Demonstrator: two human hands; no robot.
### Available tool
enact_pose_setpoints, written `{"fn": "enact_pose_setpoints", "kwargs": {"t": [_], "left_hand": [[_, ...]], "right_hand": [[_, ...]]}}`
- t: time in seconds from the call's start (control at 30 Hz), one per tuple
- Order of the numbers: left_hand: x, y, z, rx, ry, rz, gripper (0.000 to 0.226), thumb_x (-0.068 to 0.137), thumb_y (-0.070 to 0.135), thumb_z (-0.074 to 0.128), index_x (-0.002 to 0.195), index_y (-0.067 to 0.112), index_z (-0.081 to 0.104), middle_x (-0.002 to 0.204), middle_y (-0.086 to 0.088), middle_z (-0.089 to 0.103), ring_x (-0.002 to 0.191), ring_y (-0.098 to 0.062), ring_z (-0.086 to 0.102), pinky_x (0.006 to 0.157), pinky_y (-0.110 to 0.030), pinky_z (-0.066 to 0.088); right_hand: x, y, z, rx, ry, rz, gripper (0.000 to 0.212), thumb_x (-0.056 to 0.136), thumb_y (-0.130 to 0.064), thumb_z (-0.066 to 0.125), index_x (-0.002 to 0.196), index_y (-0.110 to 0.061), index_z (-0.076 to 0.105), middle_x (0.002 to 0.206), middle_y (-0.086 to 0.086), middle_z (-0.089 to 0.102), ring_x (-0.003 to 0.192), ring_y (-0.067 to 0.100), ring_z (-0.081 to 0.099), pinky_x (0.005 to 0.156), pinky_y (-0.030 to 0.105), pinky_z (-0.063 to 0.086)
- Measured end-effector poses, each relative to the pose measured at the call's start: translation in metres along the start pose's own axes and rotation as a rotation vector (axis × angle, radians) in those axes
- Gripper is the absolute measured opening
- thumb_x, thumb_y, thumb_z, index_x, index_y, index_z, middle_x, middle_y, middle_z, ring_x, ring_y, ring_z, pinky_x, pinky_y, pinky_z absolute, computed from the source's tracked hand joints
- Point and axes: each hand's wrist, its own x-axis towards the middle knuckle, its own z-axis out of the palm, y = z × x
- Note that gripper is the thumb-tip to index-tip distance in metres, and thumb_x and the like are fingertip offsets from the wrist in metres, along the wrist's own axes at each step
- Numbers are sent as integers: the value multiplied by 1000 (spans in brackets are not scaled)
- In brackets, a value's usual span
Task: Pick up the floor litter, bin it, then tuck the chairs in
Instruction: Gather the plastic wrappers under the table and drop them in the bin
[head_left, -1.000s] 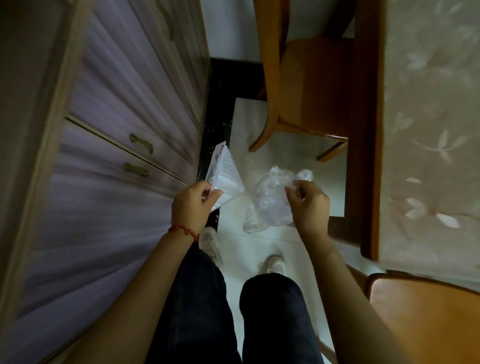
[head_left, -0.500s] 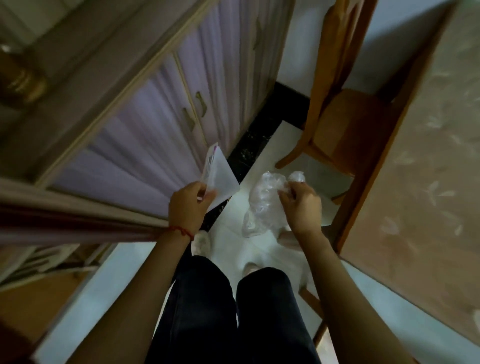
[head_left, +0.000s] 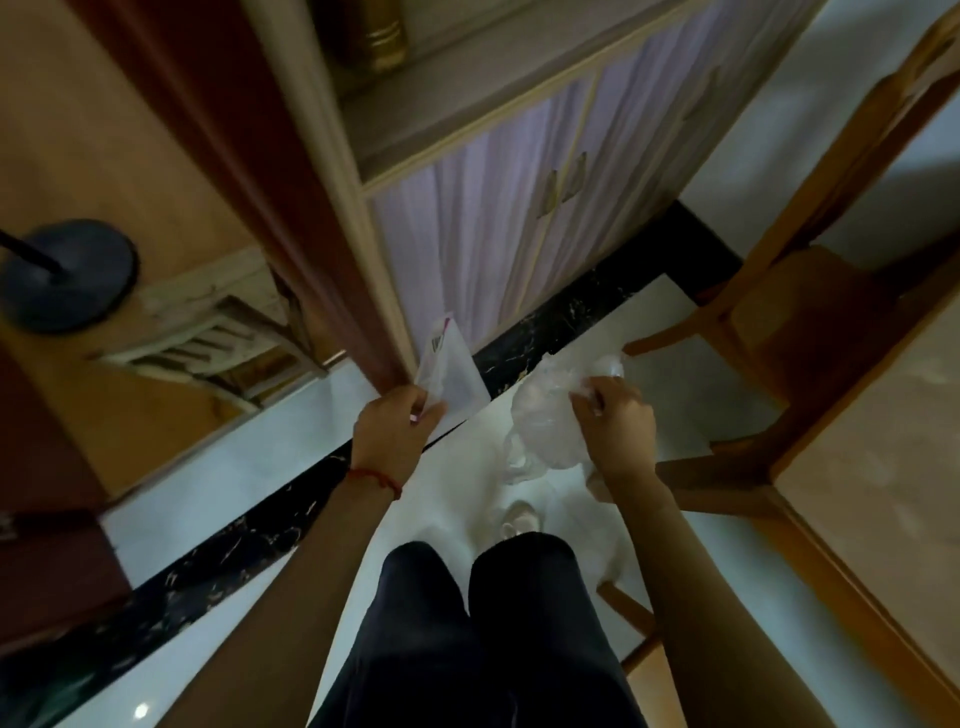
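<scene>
No text can be read. The white packet (head_left: 451, 366) carries a barcode-like label near its top edge. Its print is too blurred to make out.

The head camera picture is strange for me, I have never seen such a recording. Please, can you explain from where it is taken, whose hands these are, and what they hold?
There is no machine here. A person wears one wide-angle camera on the head, and it looks forward and down, so you see their own arms, dark trousers and a shoe above a pale tiled floor.

The left hand, with a red string at the wrist, pinches a flat white paper packet with a printed label. The right hand grips a crumpled clear plastic bag. Both look like litter being carried.

On the left stands a cabinet with pale doors. On the right are a wooden chair and the edge of a table. No bin is visible. The picture is blurred, as if by motion.
</scene>
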Motion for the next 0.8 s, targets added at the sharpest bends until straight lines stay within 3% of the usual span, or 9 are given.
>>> {"fn": "enact_pose_setpoints", "kwargs": {"t": [0.23,0.43,0.67,0.8], "left_hand": [[-55,-65,-71,43,90,-184,28,85,28,63,77,2,63,82,-16,68,75,-31,61,67,-39,50],[-103,-110,-121,22,257,-320,23,85,24,64,76,3,64,78,-14,68,73,-28,62,69,-41,51],[-167,-155,-157,26,513,-572,20,83,22,66,74,4,63,76,-11,67,69,-25,60,60,-29,43],[-205,-167,-172,21,693,-759,20,82,24,66,75,6,63,78,-10,67,72,-27,60,63,-35,46]], "right_hand": [[-44,-65,56,-79,-103,-132,18,89,-14,54,90,2,63,85,19,63,76,29,56,70,33,44],[-66,-127,99,-99,-235,-325,17,86,-12,58,77,2,57,71,7,46,71,17,42,64,27,32],[-77,-201,154,-68,-451,-646,23,82,-6,61,64,-9,47,65,7,43,66,20,41,60,27,29],[-87,-242,178,-67,-563,-849,18,81,-3,62,66,-4,51,66,17,51,67,28,46,60,31,32]]}}
